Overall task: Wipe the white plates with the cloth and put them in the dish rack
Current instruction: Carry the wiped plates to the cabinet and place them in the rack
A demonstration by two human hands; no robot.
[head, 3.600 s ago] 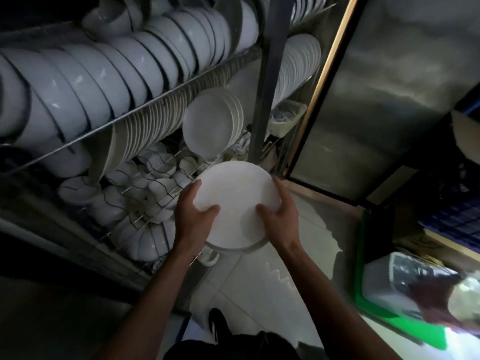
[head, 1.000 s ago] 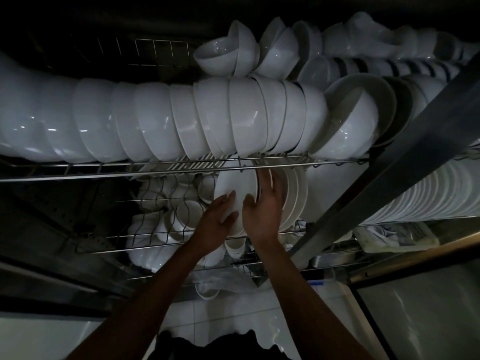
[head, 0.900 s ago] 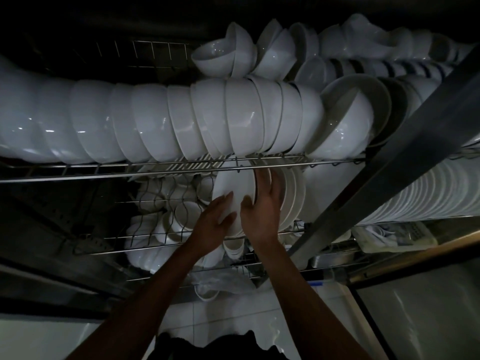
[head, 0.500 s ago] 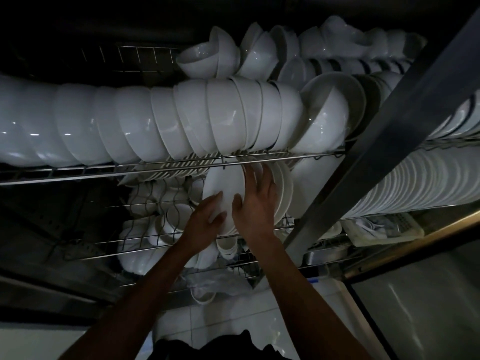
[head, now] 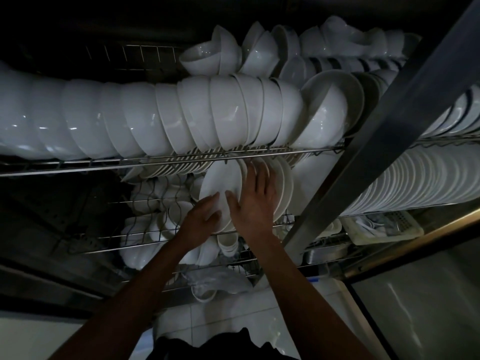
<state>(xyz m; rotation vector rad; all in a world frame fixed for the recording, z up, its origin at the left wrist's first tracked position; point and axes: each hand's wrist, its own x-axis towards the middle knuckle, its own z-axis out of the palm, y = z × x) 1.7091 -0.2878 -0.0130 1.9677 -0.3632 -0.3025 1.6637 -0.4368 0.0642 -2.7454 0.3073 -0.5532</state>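
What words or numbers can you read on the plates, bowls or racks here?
None: no text can be read anywhere.
The white plate held by the left hand and right hand is plain.
The bowls and the dish rack show no marks.

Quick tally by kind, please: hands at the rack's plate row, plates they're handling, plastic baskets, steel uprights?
hands: 2, left hand, right hand
white plate under the hands: 1
plastic basket: 1
steel upright: 1
total: 5
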